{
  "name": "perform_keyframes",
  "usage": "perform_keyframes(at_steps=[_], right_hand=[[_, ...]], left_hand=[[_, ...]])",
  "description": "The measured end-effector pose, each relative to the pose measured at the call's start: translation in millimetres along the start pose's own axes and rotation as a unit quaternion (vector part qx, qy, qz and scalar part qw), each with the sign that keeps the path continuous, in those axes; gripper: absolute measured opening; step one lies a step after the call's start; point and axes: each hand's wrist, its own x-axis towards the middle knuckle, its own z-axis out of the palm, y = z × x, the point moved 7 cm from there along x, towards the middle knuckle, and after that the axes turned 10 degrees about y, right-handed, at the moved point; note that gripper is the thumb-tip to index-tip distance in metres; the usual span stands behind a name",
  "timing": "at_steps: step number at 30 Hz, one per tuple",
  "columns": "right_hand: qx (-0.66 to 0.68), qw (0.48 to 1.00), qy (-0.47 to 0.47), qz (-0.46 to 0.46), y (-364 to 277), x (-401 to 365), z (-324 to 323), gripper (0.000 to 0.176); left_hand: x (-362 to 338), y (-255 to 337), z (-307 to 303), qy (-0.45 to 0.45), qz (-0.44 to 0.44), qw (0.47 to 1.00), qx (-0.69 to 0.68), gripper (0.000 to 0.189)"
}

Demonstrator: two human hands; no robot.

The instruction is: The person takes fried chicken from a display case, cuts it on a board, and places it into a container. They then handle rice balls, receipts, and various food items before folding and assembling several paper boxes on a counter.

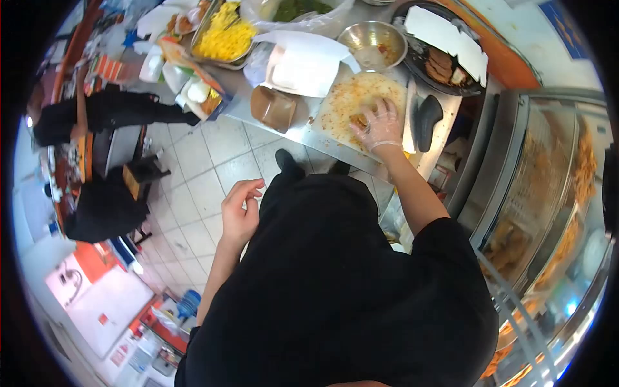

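My right hand (pixel 380 126) wears a clear plastic glove and rests on a pale cutting board (pixel 338 103) strewn with reddish-brown crumbs. Its fingers are spread, and a small brown piece of food (pixel 360 120) lies by the thumb and index finger. My left hand (pixel 241 209) is bare and empty, hanging over the floor with loosely curled fingers apart. Right of the board lie a long metal blade (pixel 410 106) and a black, handle-like object (pixel 426 122). A brown paper food box (pixel 267 106) stands at the counter edge, left of the board.
Behind the board are a metal bowl (pixel 389 45), a white open carton (pixel 303 68) and a black pan (pixel 419 61) with dark meat. Shredded yellow food fills a tray (pixel 200 48). A glass display case (pixel 535 187) flanks me on the right. Another person (pixel 103 116) stands at left.
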Motion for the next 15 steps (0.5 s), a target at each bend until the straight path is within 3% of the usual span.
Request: perform_keyframes(at_steps=[1,2,9,13,15], right_hand=[[-0.003,1.0,0.016,0.002,-2.1,1.0,3.8,0.059],[-0.005,0.994,0.106,-0.027,-9.4,-0.6,-4.4,0.051],[0.018,0.983,0.174,-0.062,-10.2,-2.2,0.2,0.037],[0.007,0.976,0.218,-0.014,12.4,10.6,8.4,0.033],[-0.016,0.969,0.229,0.085,27.4,15.0,9.2,0.035]], left_hand=[[-2.8,0.4,0.7,-0.003,-0.002,1.0,-0.002,0.042],[-3.7,-0.3,2.0,-0.01,-0.013,1.0,-0.001,0.042],[16.7,-6.7,-10.7,-0.037,0.042,0.998,0.036,0.036],[40.7,-22.7,-22.5,-0.06,0.053,0.996,0.043,0.034],[53.8,-31.9,-27.3,-0.074,0.057,0.994,0.051,0.031]])
